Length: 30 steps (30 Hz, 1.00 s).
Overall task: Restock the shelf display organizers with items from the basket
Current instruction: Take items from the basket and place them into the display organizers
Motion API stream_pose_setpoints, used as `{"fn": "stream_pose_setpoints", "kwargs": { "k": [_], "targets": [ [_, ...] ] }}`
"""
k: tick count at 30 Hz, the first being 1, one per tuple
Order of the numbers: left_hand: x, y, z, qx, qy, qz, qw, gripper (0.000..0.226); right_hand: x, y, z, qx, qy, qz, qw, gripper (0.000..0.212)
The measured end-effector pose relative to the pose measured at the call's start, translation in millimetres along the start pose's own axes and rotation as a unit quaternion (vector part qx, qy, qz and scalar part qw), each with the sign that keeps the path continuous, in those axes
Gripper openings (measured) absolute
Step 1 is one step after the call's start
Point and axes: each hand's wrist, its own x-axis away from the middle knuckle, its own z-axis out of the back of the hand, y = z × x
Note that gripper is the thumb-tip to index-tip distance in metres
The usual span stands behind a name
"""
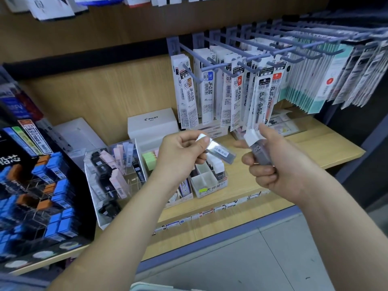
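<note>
Premises: stationery shop. Evidence: packaged pen refills (189, 95) hung in rows on peg hooks (190, 59); price-label strip (210, 212) along wooden shelf (315, 143) edge; clear organizer (90, 171) holding lead cases (120, 181) (barcoded); Pilot-branded box (152, 122) behind.

The small translucent grey plastic case (220, 152) in your left hand (178, 156) has a white cap and a white barcode sticker. The darker smoky-grey plastic case (260, 156) in your right hand (270, 166) is white-capped too. At eight o'clock, your clear acrylic organizer (90, 164) shows pink, black and pale-blue. At nine o'clock, the black cardboard display (84, 198) is chequered bright blue and orange. At twelve o'clock, white hanging refill packs (206, 91) bear blue, red and brown labels on blue-grey metal hooks (212, 64). The flat wooden shelf (315, 148) is pale oak grain.
</note>
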Motion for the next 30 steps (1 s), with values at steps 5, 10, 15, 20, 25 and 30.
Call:
{"fn": "stream_pose_setpoints", "kwargs": {
  "k": [5, 10, 15, 20, 25, 30],
  "targets": [
    [-7, -25, 5, -0.128, 0.035, -0.014, 0.991, 0.007, -4, -2, 11, -0.023, 0.042, 0.027, 0.998, 0.019],
    [-14, -33, 6, -0.211, 0.021, -0.018, 0.977, 0.04, -2, -2, 10, -0.036, 0.038, 0.056, 0.997, 0.009],
    [-25, -36, -4, -0.315, 0.014, -0.071, 0.946, 0.045, -1, -1, 7, -0.027, 0.012, 0.07, 0.997, 0.007],
    [-27, -41, -14, -0.396, -0.006, -0.092, 0.914, 0.039, -3, -1, 6, -0.04, 0.02, 0.077, 0.996, 0.008],
    [-21, -46, -18, -0.436, -0.027, -0.111, 0.893, 0.033, -7, -3, 7, -0.074, 0.05, 0.065, 0.994, 0.011],
    [-21, -47, -26, -0.444, -0.022, -0.15, 0.883, 0.024, -8, -1, 2, -0.071, 0.044, 0.064, 0.994, 0.025]
  ]
}}
